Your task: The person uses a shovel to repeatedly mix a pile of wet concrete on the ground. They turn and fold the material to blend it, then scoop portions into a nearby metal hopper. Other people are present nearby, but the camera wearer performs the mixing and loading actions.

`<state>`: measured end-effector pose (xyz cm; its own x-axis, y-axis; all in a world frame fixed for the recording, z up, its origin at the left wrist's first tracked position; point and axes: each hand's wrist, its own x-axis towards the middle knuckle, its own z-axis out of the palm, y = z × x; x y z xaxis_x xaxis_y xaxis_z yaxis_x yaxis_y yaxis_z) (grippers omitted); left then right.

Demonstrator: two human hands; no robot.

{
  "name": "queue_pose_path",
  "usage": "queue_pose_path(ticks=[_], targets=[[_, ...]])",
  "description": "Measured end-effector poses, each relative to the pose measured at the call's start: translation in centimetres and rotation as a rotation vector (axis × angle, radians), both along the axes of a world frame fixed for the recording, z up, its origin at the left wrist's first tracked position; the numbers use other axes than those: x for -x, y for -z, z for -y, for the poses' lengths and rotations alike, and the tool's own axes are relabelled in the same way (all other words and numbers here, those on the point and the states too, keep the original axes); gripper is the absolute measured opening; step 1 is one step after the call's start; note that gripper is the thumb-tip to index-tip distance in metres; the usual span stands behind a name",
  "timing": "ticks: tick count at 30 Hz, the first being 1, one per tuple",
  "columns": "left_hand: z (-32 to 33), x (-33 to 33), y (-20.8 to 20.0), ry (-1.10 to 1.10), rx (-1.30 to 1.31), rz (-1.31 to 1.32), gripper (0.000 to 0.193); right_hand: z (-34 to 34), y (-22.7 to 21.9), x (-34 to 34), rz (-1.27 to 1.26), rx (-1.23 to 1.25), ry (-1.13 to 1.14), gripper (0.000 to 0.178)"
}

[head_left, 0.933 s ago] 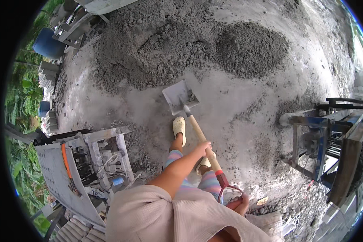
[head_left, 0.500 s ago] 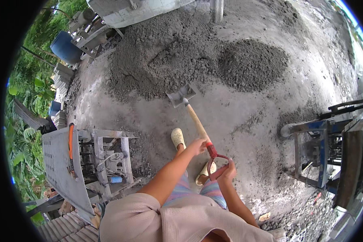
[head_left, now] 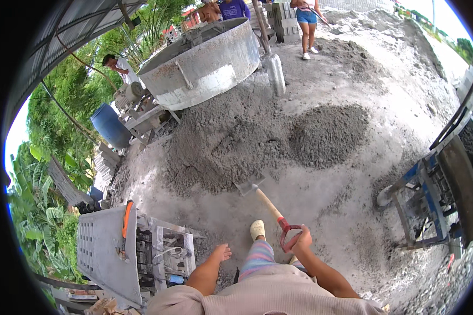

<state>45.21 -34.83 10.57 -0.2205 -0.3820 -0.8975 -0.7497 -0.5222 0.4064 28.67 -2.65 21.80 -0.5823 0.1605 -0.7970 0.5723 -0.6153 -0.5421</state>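
A shovel slants down and away from me, with a pale wooden shaft and a red D-shaped grip. My right hand is closed around that grip. The shovel's flat metal blade rests at the near edge of a grey heap of damp sand or mortar mix. Off the shaft, my left hand hangs to the left with its fingers apart, holding nothing. It is nearest to a grey metal frame.
A big round mixing tub stands behind the heap, beside a blue barrel. A hand saw with an orange handle lies on a grey panel at left. A blue-framed machine stands right. Several people are at the far side, one in blue shorts.
My left hand has let go of the shovel shaft and moved left. My right hand still holds the grip. The view has tilted up, bringing the tub and people into sight.
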Motion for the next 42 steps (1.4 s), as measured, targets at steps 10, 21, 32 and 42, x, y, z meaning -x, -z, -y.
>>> queue_pose_path(ticks=[10, 21, 32, 42], targets=[[-1.0, -1.4, -1.4, 0.029, -0.079, -0.097, 0.02, -0.3, 0.2, 1.0, -0.061, 0.118, 0.005, 0.023], [-0.8, -4.1, -4.2, -0.008, -0.004, -0.017, 0.02, 0.0, 0.2, 1.4, 0.074, 0.075, 0.056, 0.023], [4.3, 5.5, 2.8, 0.118, 0.077, -0.032, 0.023, 0.6, -2.7, 4.5, 0.068, 0.134, -0.049, 0.021], [12.4, 11.8, 4.4, -0.009, 0.046, -0.12, 0.019, 2.6, 11.1, 15.2, -0.012, 0.004, 0.049, 0.015]])
